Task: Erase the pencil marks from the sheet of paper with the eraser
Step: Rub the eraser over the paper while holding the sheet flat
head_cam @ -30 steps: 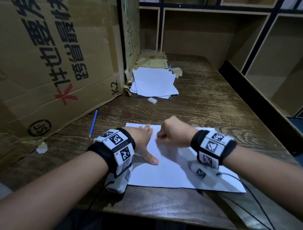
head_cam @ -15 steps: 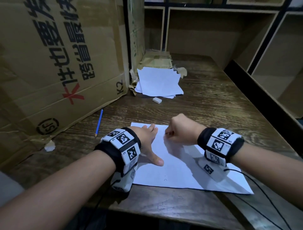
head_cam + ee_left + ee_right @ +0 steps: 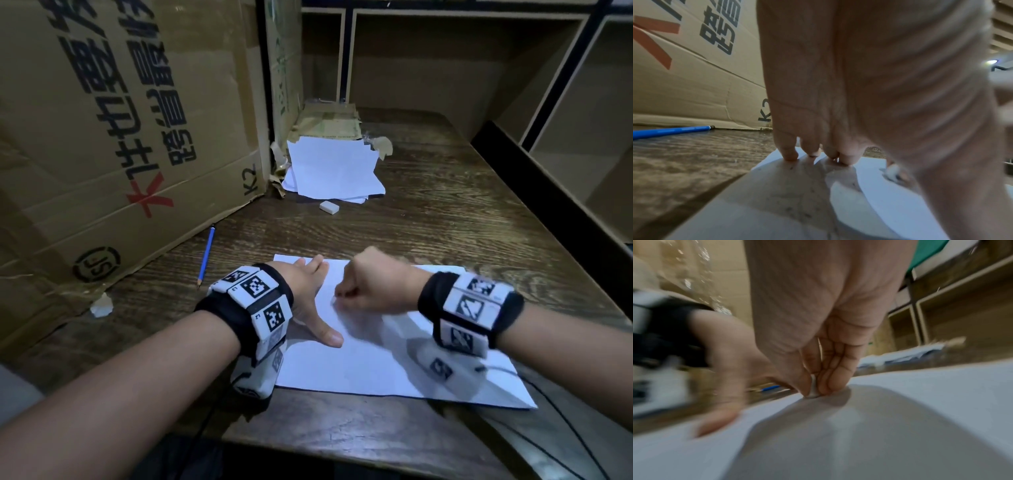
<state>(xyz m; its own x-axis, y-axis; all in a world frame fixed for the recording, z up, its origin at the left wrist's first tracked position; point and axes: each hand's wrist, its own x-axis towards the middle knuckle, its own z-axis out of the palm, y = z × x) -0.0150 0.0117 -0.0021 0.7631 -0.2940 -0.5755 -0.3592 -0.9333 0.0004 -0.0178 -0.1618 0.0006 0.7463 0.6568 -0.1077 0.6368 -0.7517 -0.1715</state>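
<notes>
A small white eraser [image 3: 813, 390] was pinched by the right hand [image 3: 818, 321] against a white sheet of paper [image 3: 920, 402]; the paper's edge was pressed by the blurred left hand [image 3: 725, 369].

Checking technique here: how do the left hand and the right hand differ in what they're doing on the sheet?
The left hand lies flat, fingers spread, pressing the sheet of paper; the right hand is curled into a fist. The left hand holds nothing; the right hand pinches a small white eraser against the sheet. Both wear marker wristbands.
</notes>
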